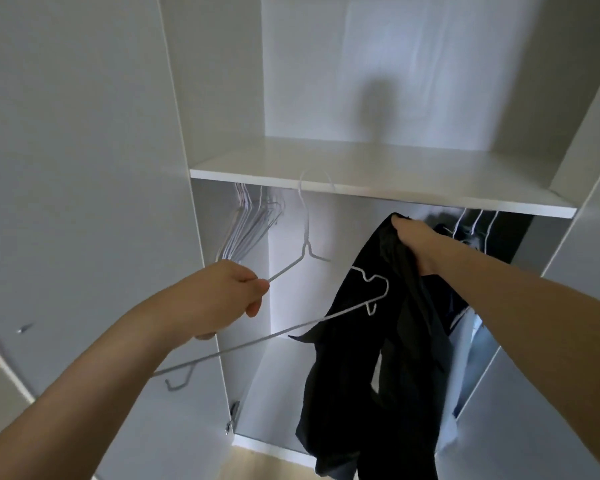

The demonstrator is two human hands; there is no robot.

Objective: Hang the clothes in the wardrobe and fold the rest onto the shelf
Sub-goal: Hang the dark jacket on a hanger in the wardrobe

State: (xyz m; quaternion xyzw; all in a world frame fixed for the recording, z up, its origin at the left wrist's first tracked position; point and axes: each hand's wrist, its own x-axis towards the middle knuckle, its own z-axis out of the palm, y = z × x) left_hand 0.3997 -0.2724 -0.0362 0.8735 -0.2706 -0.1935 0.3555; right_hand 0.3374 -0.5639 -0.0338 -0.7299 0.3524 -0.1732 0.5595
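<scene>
My left hand (pixel 231 292) grips a white wire hanger (pixel 274 336) by its left shoulder; the hanger's hook reaches up in front of the shelf edge. My right hand (pixel 414 245) holds a black garment (pixel 371 368) bunched at its top, and the cloth hangs down inside the open white wardrobe (pixel 222 98). The hanger's right shoulder lies in front of the black cloth. A white shelf (pixel 378 168) runs across above both hands.
Several empty white hangers (pixel 253 223) hang bunched at the left under the shelf. Dark clothes (pixel 489 237) hang on hangers at the right, with a light garment (pixel 465 358) below them. The open wardrobe door (pixel 66 168) stands at the left.
</scene>
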